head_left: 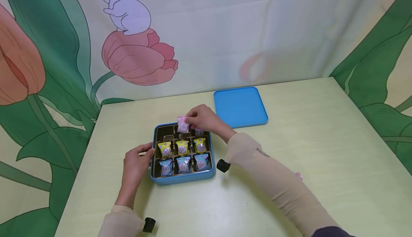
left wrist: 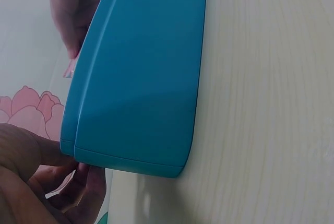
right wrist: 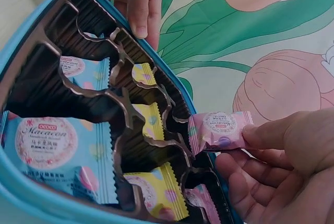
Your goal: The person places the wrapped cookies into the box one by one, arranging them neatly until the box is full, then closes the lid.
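Pink packet (head_left: pixel 182 125) mid-frame, pinched by the right hand (head_left: pixel 204 118)
It's at the blue box's (head_left: pixel 183 179) upper edge; left hand (head_left: pixel 135 161) (lower left) grips the box's side.

Your left forearm (head_left: pixel 117 222) rises from the bottom edge of the head view, sleeved in beige, with the wrist (head_left: pixel 126 195) bare. Your left hand (head_left: pixel 136 161) grips, thumb uppermost and fingers curled below it in the left wrist view. Your right forearm (head_left: pixel 280 179), also in beige, slants up and leftward from the lower right, reaching farther forward. Your right hand (head_left: pixel 203 118) bends downward at the knuckles, pinching with the thumb, its lower fingers loosely curled.
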`<action>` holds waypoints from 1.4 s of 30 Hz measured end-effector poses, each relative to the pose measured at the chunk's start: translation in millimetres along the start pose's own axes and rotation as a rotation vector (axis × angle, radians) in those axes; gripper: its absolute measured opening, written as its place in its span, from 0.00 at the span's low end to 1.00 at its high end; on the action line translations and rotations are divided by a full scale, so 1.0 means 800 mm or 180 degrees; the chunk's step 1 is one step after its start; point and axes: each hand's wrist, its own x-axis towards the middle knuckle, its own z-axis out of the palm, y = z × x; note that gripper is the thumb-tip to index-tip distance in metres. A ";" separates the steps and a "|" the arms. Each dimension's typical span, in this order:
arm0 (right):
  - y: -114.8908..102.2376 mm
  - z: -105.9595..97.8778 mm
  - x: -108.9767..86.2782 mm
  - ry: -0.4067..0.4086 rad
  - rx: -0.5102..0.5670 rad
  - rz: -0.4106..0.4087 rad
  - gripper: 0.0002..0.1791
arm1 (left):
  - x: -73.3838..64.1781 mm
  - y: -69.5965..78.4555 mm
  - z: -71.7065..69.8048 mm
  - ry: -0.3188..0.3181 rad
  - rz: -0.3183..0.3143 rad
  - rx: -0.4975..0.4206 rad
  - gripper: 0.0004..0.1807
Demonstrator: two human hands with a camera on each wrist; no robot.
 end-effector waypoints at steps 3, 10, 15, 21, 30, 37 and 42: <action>-0.001 0.002 0.002 -0.0014 -0.0134 -0.0029 0.12 | 0.001 0.001 0.001 -0.0006 -0.0029 0.0006 0.21; -0.005 0.010 0.007 -0.0018 -0.0322 0.0044 0.11 | 0.001 0.003 0.003 0.0000 -0.0046 0.0000 0.21; -0.003 0.018 0.009 -0.0033 -0.0415 0.0039 0.10 | 0.001 0.004 0.003 -0.0010 -0.0055 -0.0009 0.21; 0.001 0.024 0.009 -0.0014 -0.0614 -0.0096 0.09 | 0.001 0.004 0.003 -0.0006 -0.0046 0.0004 0.20; 0.002 0.030 0.005 0.0074 -0.1117 -0.0242 0.10 | -0.001 0.004 0.002 -0.0014 -0.0052 0.0003 0.20; -0.002 0.039 0.001 0.0187 -0.1742 -0.0428 0.11 | 0.000 0.003 0.001 -0.0021 -0.0065 0.0010 0.20; -0.002 0.045 0.000 0.0253 -0.1987 -0.0479 0.13 | 0.000 0.003 0.001 -0.0022 -0.0080 0.0006 0.20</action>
